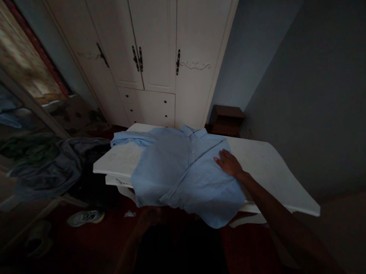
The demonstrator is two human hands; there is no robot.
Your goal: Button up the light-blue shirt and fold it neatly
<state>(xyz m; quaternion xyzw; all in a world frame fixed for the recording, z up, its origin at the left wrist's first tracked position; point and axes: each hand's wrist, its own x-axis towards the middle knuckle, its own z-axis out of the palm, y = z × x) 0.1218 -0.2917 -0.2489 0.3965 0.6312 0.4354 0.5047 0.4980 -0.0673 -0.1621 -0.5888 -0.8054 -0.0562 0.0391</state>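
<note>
Student: Where does the light blue shirt (163, 166) lie?

Tutor: Spread out on the white table (269, 165), collar (196, 133) toward the far edge. One sleeve (130, 137) extends to the left across the tabletop, and the lower part of the garment hangs over the near edge. A diagonal crease crosses the front, below the buttoned placket (192, 150)

Student: And the right hand (229, 164)?

Tutor: Palm down on the right side of the shirt, fingers extended and slightly spread. It rests on the cloth without gripping it

Student: The left hand (153, 216)?

Tutor: Low, in shadow, near the shirt's hanging edge. Too dark to tell how far it is open, whether it touches the cloth, or whether it holds anything

Student: The surroundings?

Tutor: Behind the table, a pale wardrobe (154, 33) with dark handles; to its right, a small brown cabinet (227, 111). At left, heaped clothes (51, 171), grey and green; below them, a light-coloured shoe (86, 217) on the dark red floor (81, 248)
</note>
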